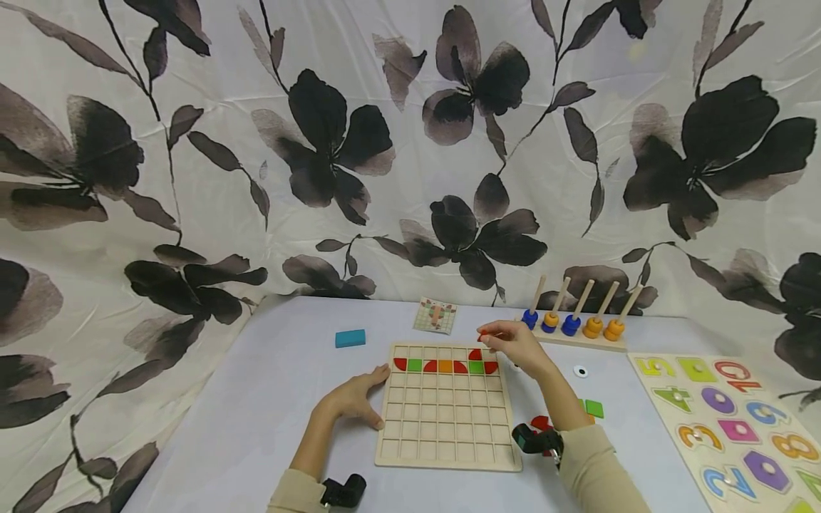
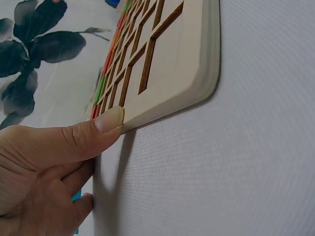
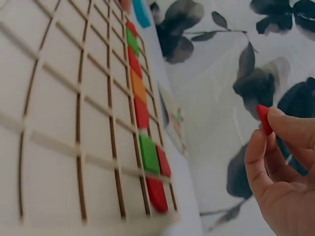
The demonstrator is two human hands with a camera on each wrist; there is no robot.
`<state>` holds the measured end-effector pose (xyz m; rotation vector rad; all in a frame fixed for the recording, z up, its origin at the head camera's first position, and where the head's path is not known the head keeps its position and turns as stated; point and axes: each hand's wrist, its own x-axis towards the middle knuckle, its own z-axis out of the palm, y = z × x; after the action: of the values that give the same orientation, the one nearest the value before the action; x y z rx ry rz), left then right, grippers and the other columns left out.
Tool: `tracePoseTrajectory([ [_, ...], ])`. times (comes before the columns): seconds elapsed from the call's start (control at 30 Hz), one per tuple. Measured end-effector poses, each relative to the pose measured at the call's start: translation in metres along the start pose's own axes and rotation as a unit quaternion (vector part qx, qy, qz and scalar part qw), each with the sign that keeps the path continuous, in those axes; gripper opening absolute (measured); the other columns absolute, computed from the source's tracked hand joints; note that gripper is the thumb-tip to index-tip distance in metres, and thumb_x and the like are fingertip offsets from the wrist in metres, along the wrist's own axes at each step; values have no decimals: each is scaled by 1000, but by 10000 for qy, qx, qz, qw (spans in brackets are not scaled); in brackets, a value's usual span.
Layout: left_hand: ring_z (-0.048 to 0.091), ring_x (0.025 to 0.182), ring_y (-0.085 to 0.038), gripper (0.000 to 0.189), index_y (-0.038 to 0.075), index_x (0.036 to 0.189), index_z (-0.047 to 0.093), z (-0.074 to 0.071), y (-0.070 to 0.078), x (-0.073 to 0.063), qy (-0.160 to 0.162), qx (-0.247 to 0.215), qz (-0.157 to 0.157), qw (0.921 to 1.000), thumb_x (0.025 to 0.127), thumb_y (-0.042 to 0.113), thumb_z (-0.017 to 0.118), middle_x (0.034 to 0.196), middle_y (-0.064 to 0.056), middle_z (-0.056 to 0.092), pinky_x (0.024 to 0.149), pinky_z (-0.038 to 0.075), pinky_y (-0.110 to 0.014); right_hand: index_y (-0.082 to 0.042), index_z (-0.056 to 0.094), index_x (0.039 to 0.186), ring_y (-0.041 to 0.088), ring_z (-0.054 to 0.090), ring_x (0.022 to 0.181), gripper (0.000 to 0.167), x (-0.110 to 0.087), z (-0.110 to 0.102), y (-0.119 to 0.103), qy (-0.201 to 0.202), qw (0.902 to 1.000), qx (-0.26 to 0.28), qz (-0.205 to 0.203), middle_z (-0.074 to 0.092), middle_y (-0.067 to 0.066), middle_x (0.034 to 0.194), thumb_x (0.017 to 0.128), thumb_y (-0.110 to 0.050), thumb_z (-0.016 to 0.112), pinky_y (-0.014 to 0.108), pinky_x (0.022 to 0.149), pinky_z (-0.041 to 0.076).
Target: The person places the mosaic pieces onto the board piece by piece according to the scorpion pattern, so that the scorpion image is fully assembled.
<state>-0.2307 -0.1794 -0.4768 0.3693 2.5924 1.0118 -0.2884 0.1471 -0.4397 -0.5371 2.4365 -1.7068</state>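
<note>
A wooden grid board (image 1: 442,456) lies on the table, its second row from the back filled with red, green and orange tiles and one red quarter-circle tile (image 1: 475,354) behind that row. Spread along the board's left edge is my left hand (image 1: 353,395), its thumb (image 2: 106,123) touching the rim. Above the board's back right corner, my right hand (image 1: 516,345) pinches a small red tile (image 3: 264,119) between thumb and fingers. In the right wrist view this tile is held clear of the board.
Behind the board lies a pattern card (image 1: 436,316), with a blue block (image 1: 350,338) to its left. A peg stand with blue and orange beads (image 1: 571,335) stands back right. Loose green tiles (image 1: 594,409) and red tiles (image 1: 541,423) lie beside the right forearm, near a number puzzle (image 1: 699,413).
</note>
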Motion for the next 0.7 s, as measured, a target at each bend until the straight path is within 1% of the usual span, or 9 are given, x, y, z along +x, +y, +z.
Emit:
tracePoseTrajectory([
  [0.07, 25, 139, -37, 101, 0, 142, 38, 0, 1, -1, 8, 6, -28, 10000, 53, 2, 86, 150, -17, 30, 111, 23, -53, 11, 62, 112, 42, 60, 91, 29, 12, 10, 0, 19, 9998, 216, 3, 66, 22, 103, 91, -10, 60, 43, 80, 55],
  [0.2, 25, 139, -36, 101, 1, 142, 39, 0, 1, -1, 36, 3, -75, 10000, 53, 2, 86, 151, -16, 30, 111, 23, -53, 11, 62, 112, 46, 59, 95, 29, 31, 26, 0, -15, 9987, 499, 128, 65, 26, 106, 90, -9, 61, 36, 80, 55],
  [0.3, 24, 139, -37, 101, 1, 142, 39, 1, 1, -1, 22, -20, -79, 10000, 53, 2, 87, 151, -16, 30, 111, 22, -54, 12, 62, 110, 46, 60, 93, 28, 38, 34, 0, -76, 9982, 584, 118, 63, 31, 105, 90, -7, 60, 33, 78, 56],
  [0.37, 24, 139, -37, 102, 1, 142, 38, 2, 2, 0, 5, -33, -72, 10000, 52, 3, 87, 151, -17, 29, 111, 21, -55, 14, 60, 111, 46, 60, 92, 28, 39, 36, 0, -162, 9984, 540, 78, 61, 34, 105, 90, -6, 59, 32, 77, 56],
  [0.47, 24, 139, -37, 102, 0, 142, 38, 2, 2, 0, -24, -53, -37, 10000, 53, 3, 87, 151, -17, 28, 111, 20, -54, 16, 58, 113, 46, 61, 90, 30, 36, 33, 2, -267, 9990, 369, 13, 61, 35, 104, 91, -5, 58, 32, 77, 56],
  [0.53, 24, 139, -37, 101, 0, 142, 38, 2, 2, 0, -27, -69, -20, 10000, 53, 2, 86, 151, -17, 28, 111, 20, -54, 17, 57, 114, 44, 62, 88, 31, 33, 27, 5, -265, 9993, 254, -15, 62, 33, 102, 91, -4, 57, 35, 76, 57],
  [0.63, 24, 139, -36, 100, -2, 141, 39, 1, 2, 0, -21, -70, -6, 10000, 53, 0, 85, 151, -16, 29, 112, 21, -52, 17, 58, 114, 37, 63, 80, 29, 25, 11, 11, -126, 9999, -96, -38, 63, 31, 96, 91, -2, 55, 36, 72, 57],
  [0.7, 24, 140, -36, 100, -2, 141, 39, 1, 2, -1, -17, -84, -12, 10000, 52, 0, 85, 151, -15, 29, 112, 21, -52, 16, 59, 113, 29, 61, 73, 28, 19, -1, 15, -11, 9987, -500, 96, 64, 27, 90, 91, 0, 53, 33, 66, 55],
])
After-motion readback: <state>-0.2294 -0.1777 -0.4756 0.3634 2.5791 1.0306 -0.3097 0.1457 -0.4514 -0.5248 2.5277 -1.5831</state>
